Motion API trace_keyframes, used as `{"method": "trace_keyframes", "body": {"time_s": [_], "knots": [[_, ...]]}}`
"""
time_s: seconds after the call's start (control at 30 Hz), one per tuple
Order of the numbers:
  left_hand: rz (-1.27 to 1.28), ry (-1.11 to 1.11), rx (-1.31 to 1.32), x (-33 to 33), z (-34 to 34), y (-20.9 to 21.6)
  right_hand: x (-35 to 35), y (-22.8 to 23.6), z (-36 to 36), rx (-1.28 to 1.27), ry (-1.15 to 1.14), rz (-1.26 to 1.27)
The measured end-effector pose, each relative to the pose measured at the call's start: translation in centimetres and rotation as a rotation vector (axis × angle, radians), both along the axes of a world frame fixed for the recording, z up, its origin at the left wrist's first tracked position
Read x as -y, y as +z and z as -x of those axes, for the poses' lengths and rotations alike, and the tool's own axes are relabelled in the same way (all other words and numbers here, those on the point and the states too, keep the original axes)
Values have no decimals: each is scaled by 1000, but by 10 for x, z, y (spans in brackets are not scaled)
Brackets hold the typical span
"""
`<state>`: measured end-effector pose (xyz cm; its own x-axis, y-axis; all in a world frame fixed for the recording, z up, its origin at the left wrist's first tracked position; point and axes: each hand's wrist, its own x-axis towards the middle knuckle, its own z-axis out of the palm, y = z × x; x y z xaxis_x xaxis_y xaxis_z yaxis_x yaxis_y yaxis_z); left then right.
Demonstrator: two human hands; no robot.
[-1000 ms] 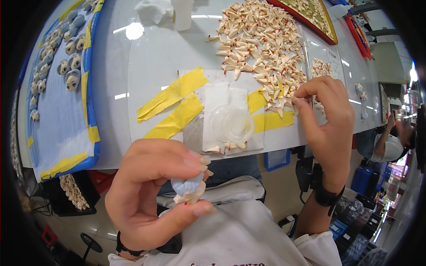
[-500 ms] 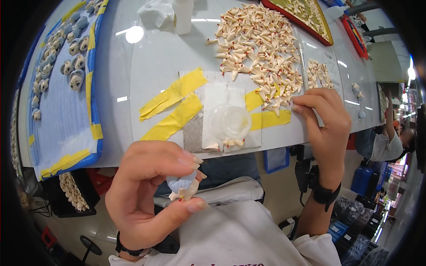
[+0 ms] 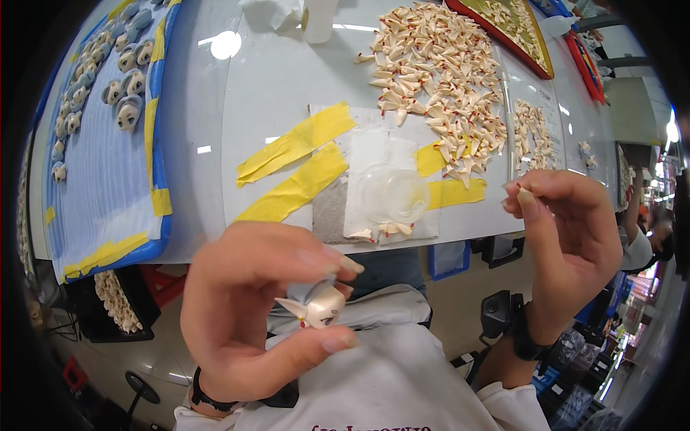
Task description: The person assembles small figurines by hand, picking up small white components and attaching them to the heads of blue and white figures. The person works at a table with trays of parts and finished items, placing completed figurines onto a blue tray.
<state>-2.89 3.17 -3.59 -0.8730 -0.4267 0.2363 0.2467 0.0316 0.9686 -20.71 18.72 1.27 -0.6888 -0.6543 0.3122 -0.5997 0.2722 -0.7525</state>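
Note:
My left hand (image 3: pixel 241 305) is closed in front of my chest, holding a small doll head (image 3: pixel 327 307) between thumb and fingers. The head has blue-grey hair, a painted eye and a long pointed ear with a red bit at its base. To the right, my right hand (image 3: pixel 575 233) is raised beyond the table edge, thumb and fingertips pinched on a tiny pointed doll ear (image 3: pixel 520 187), mostly hidden, with a red spot showing. Between the hands stands a clear round dish (image 3: pixel 392 192) on white paper, with a few loose ears (image 3: pixel 397 228) before it.
A large pile of cream doll ears (image 3: pixel 438 72) covers the table's far middle. Several doll heads (image 3: pixel 129 111) lie on a blue tray (image 3: pixel 108 208) at left. Yellow tape strips (image 3: pixel 295 144) stick to the table. Another red-rimmed tray (image 3: pixel 550 65) stands far right; a person (image 3: pixel 650 244) is beyond.
My right hand has left the edge of the ear pile, moving right and nearer with an ear pinched. My left hand has turned the doll head, so its face and pointed ear show.

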Motion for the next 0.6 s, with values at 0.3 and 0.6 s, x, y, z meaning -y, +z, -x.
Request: {"method": "trace_keyframes", "body": {"time_s": [0.3,0.6], "knots": [[62,-28,-152,-3,2,1,30,-8,-7,-11,254,83],[-15,-10,-27,1,-7,2,38,-2,-17,-400,220,-152]]}}
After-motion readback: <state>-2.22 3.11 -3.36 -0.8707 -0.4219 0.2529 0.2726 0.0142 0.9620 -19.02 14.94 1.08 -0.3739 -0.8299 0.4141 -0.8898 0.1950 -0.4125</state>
